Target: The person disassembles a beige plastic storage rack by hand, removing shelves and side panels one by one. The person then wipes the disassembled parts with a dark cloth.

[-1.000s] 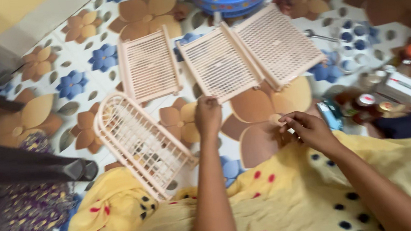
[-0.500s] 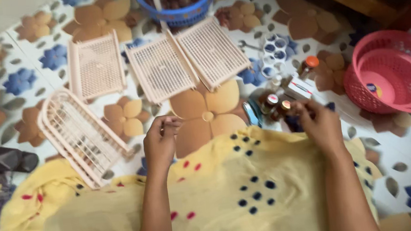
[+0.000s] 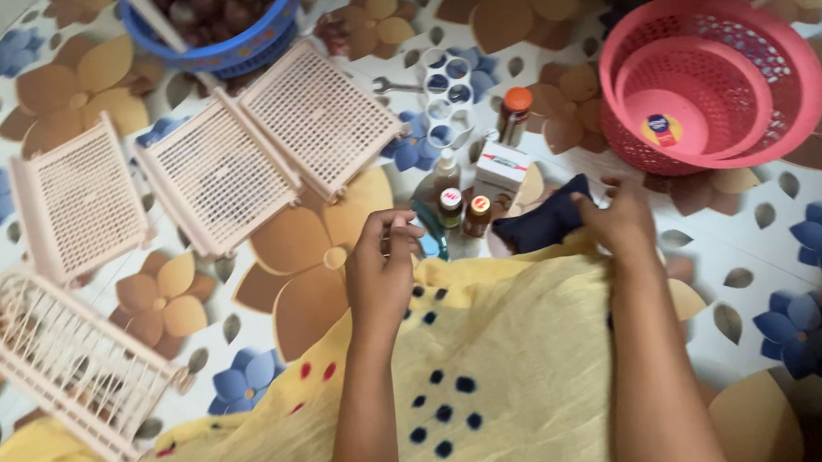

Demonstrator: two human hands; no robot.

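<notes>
Hands hover over yellow dotted cloth point(image 3: 503, 353) spread across the lap. Left hand point(image 3: 382, 269) is curled, its fingers loosely bent above the cloth's edge, just beside a small teal object point(image 3: 429, 239); whether it grips anything I cannot tell. Right hand point(image 3: 619, 221) rests fingers on a dark blue pouch point(image 3: 543, 220), next to small bottles point(image 3: 462, 211) and a white box point(image 3: 502, 169). Pink baskets point(image 3: 719, 91) sit further right, beige rack panels point(image 3: 224, 169) to the left

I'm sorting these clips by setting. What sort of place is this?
Most likely a home floor used as a work spot. It has flower-patterned floor covering, nested pink baskets, a blue basket and small jars and bottles by the left hand and right hand.
</notes>
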